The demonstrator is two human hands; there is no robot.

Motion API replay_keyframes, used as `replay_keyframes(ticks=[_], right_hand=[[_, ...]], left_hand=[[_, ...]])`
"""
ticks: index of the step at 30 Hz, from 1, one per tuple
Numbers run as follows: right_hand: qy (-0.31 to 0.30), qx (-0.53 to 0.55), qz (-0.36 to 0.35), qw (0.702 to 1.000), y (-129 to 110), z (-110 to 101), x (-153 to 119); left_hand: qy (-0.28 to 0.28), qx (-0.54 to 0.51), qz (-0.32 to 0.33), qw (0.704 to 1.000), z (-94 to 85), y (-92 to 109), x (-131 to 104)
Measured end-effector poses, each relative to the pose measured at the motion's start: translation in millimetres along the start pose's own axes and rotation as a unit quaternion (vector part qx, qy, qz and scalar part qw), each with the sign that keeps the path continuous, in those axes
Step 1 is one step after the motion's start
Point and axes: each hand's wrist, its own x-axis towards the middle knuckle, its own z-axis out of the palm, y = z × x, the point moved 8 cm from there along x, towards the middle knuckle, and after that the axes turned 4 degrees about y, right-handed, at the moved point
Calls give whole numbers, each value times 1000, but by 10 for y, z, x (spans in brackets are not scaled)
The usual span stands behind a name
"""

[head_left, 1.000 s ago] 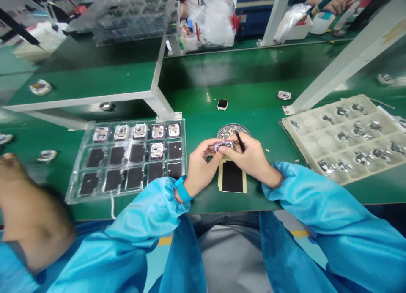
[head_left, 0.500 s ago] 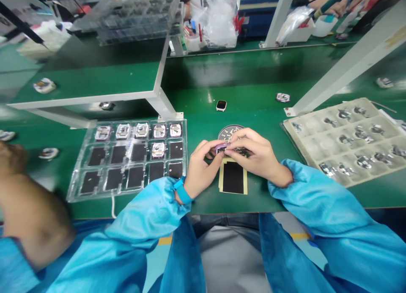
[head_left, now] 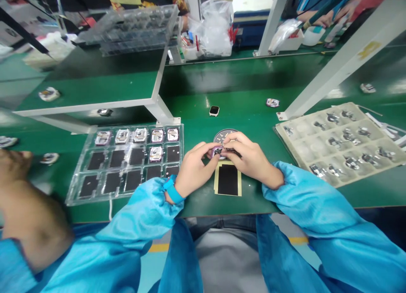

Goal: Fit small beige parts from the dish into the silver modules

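While the left hand (head_left: 196, 168) pinches the purple-rimmed watch case (head_left: 217, 151) at frame centre between closed fingers (head_left: 203, 150), apparently steadying it, the right hand (head_left: 250, 160), fingers nearly together, hold unclear, works at its edge, the round dish (head_left: 219, 132) just beyond, presumably for short reach.

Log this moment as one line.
left hand: holding purple-rimmed case | right hand: at case edge | nearby: round tray, black sheet

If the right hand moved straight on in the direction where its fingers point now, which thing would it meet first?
The right hand would most likely first meet the small purple-rimmed case that the left hand holds directly ahead of it; depth is unclear, and they may already touch.
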Motion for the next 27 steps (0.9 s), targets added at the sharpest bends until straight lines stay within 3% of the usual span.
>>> replay_keyframes(ticks=[4,7,10,12,15,18,21,23,25,27], right_hand=[[-3,-28,57,998,188,-72,34],[4,-87,107,991,405,-143,37],[31,-85,117,989,510,-206,48],[70,-59,105,990,478,-275,70],[127,10,72,989,325,-410,105],[135,69,48,987,188,-509,120],[126,90,57,986,194,-557,103],[85,129,115,981,312,-477,82],[24,190,183,964,427,-315,40],[-22,211,204,956,451,-176,8]], left_hand=[[-55,124,0,991,-173,-207,522],[-36,247,-61,966,-373,-621,1118],[-51,335,-131,932,-353,-1005,1512],[-14,377,-114,919,-258,-1034,1630],[-19,371,-82,925,49,-963,1651],[-49,296,-111,947,250,-944,1657],[-45,235,-138,961,207,-904,1683],[-50,190,-152,969,135,-846,1629],[-67,134,-166,975,79,-753,1472],[-90,37,-189,977,61,-643,1212]])
